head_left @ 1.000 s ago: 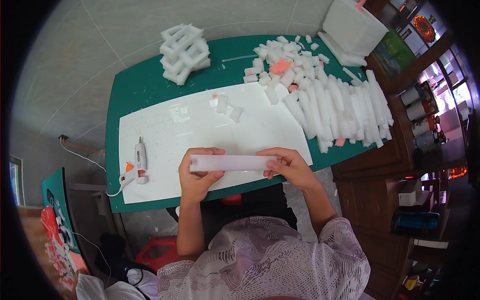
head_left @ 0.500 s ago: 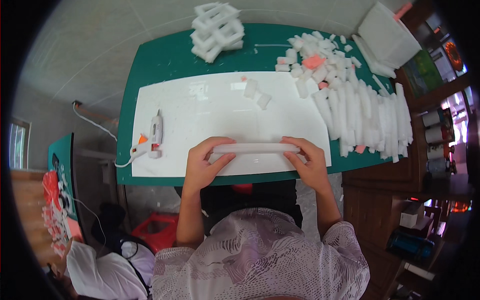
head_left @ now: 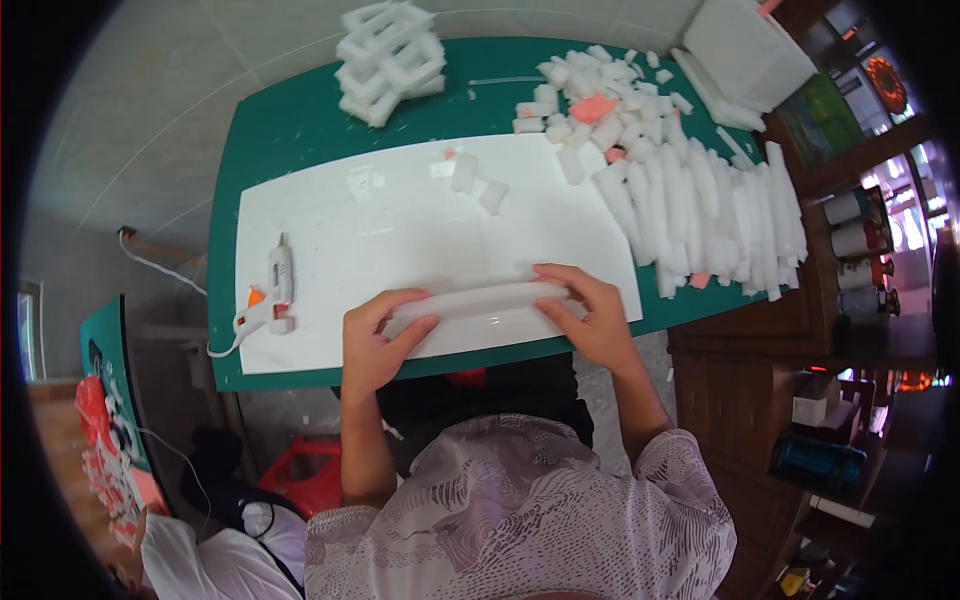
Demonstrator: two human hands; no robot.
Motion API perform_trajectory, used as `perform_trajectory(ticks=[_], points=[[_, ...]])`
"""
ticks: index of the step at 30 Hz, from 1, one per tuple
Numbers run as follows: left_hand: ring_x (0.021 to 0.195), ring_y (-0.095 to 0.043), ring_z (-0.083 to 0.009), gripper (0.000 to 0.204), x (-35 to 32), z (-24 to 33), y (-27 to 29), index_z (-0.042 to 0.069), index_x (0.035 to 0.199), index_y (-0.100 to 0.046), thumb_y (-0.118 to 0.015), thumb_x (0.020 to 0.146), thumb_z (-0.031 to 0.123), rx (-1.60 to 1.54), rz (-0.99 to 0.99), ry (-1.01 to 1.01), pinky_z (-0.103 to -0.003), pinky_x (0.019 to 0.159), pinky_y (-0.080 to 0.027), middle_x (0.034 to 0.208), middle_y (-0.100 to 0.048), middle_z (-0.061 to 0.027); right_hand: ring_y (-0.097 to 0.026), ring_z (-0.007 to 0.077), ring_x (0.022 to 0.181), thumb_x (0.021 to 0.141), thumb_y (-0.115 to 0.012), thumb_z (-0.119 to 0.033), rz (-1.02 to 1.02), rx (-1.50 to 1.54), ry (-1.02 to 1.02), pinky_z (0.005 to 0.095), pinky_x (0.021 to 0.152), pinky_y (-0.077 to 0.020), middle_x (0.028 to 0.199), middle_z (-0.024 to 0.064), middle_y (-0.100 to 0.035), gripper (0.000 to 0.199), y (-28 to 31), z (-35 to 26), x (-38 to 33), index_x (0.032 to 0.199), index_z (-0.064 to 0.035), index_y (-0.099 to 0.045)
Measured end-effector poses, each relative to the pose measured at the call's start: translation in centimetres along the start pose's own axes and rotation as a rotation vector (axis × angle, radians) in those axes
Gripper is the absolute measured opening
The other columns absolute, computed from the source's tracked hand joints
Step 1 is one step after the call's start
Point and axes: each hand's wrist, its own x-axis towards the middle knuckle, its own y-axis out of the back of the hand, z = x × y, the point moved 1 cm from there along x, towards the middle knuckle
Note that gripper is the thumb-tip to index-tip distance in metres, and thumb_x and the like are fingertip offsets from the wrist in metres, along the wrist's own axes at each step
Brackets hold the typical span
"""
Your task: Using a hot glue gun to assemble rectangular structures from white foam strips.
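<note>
The person holds a long white foam strip [head_left: 478, 301] by its two ends, level over the near edge of the white board [head_left: 400, 230] on the green table [head_left: 290, 120]. The left hand [head_left: 372, 340] wraps its fingers around the left end; the right hand [head_left: 585, 315] closes over the right end, fingers curled on top.

The strip looks very light and fairly stiff, though likely brittle: it would probably snap or dent under a hard pinch or a bend. Its surface seems dry and not slippery. A soft grip near both ends, as here, or a flat hold along its sides, looks the safest way to take it.

A glue gun [head_left: 270, 295] lies at the board's left edge, and a row of foam sticks [head_left: 700, 220] lies to the right. The underside of the strip, and whether it touches the board, cannot be made out. The fingertips beneath it are hidden.
</note>
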Motion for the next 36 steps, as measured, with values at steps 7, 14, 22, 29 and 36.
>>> perform_trajectory(ticks=[7,14,22,29,36], points=[[0.078,-0.057,-0.019,0.027,0.3,0.0,-0.5,0.003,0.106,-0.073,-0.08,0.081,0.01,0.321,-0.022,-0.076,-0.031,0.074,-0.047,0.094,-0.07,-0.0087,-0.061,0.0176,0.068,0.091,-0.073,-0.014,-0.081,-0.144,-0.06,0.0301,0.067,-0.0513,0.104,0.0099,-0.067,0.026,-0.4,1.1,-0.1,0.115,-0.0054,-0.069],[0.108,-0.056,-0.0309,0.026,0.3,0.8,-1.5,0.004,0.108,-0.069,-0.075,0.082,0.008,0.583,-0.027,-0.197,-0.04,0.094,-0.042,0.114,-0.065,-0.0101,-0.059,0.018,0.066,0.091,-0.074,-0.02,-0.064,-0.408,0.038,0.031,0.066,-0.0502,0.104,0.0071,-0.058,0.024,-1.1,2.0,0.5,0.112,-0.0095,-0.073],[0.107,-0.058,-0.0306,0.027,0.1,0.7,-1.8,0.006,0.11,-0.069,-0.073,0.084,0.007,0.684,-0.088,-0.312,-0.041,0.094,-0.042,0.113,-0.067,-0.0083,-0.06,0.0188,0.066,0.092,-0.073,-0.021,-0.063,-0.41,0.041,0.0314,0.066,-0.0511,0.107,0.0073,-0.06,0.027,-1.4,2.1,0.4,0.116,-0.0103,-0.07],[0.106,-0.059,-0.0302,0.032,-0.3,0.1,-1.6,0.006,0.111,-0.069,-0.077,0.081,0.011,0.661,-0.072,-0.315,-0.042,0.093,-0.045,0.115,-0.068,-0.0075,-0.065,0.0215,0.077,0.088,-0.075,-0.011,-0.188,-0.363,0.15,0.0324,0.07,-0.0535,0.115,0.0088,-0.065,0.035,-0.3,2.1,0.6,0.121,-0.0074,-0.066],[0.107,-0.059,-0.0315,0.035,-0.9,0.0,-1.4,0.005,0.112,-0.068,-0.079,0.079,0.009,0.659,-0.067,-0.336,-0.042,0.093,-0.046,0.114,-0.068,-0.0089,-0.065,0.0266,0.083,0.087,-0.075,-0.01,-0.213,-0.416,0.187,0.0335,0.074,-0.0537,0.118,0.0113,-0.064,0.039,-0.5,2.3,0.8,0.124,-0.0066,-0.065]])
